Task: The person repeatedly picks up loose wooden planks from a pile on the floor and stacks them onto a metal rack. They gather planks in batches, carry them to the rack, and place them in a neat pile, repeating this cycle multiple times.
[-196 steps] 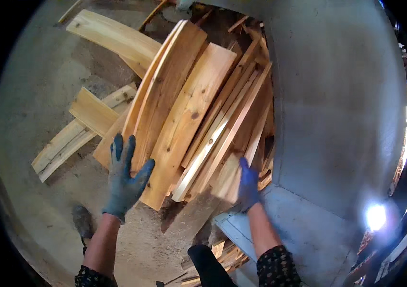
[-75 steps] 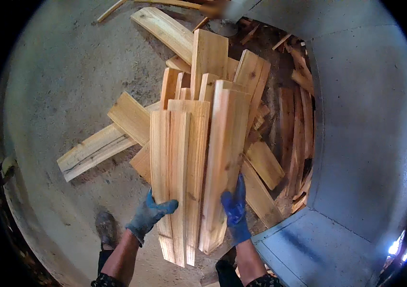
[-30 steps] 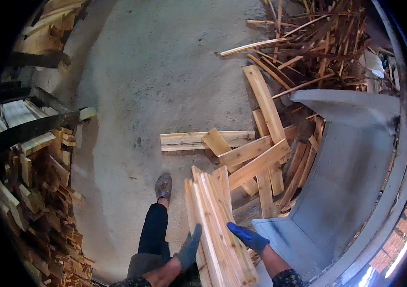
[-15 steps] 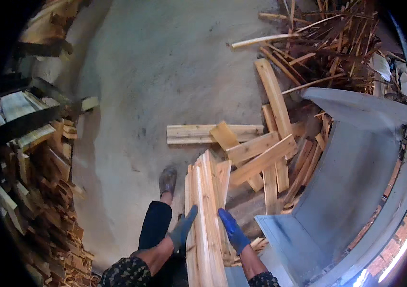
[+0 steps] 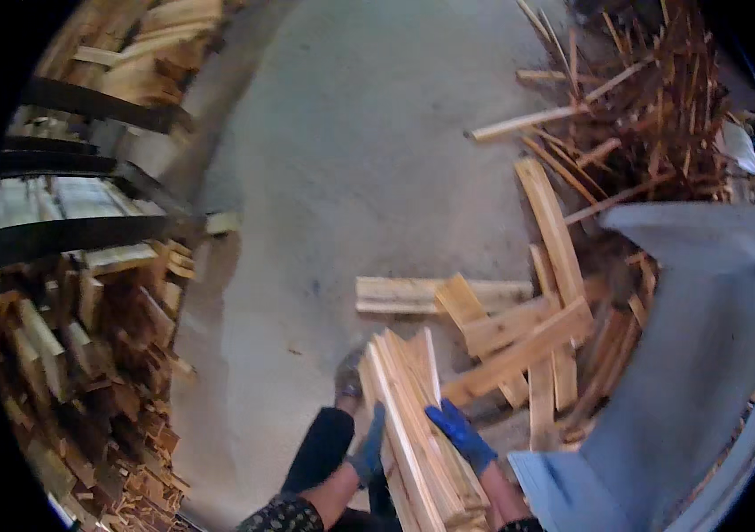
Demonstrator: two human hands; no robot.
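Observation:
A bundle of several pale wooden boards (image 5: 406, 399) stretches from the lower edge toward the middle of the view, its far end leaning left. My left hand (image 5: 369, 450), in a grey-green glove, presses against the bundle's left side. On the opposite side my right hand (image 5: 461, 433), in a blue glove, grips the boards with its fingers along the edge. The bundle is clasped between both palms. Just beyond it, loose planks (image 5: 519, 350) lie crossed over one another on the floor.
At the right stands a grey metal chute-like piece (image 5: 661, 381). Behind it rises a heap of thin wood strips (image 5: 661, 106). Stacked boards and offcuts (image 5: 94, 381) fill the left side, beside dark metal bars (image 5: 85, 239). My shoe (image 5: 348, 372) rests on the concrete floor (image 5: 333, 177).
The view has swung, so the surroundings sit lower and farther right. The bundle now tilts more to the left at its far end, with both hands still on its sides.

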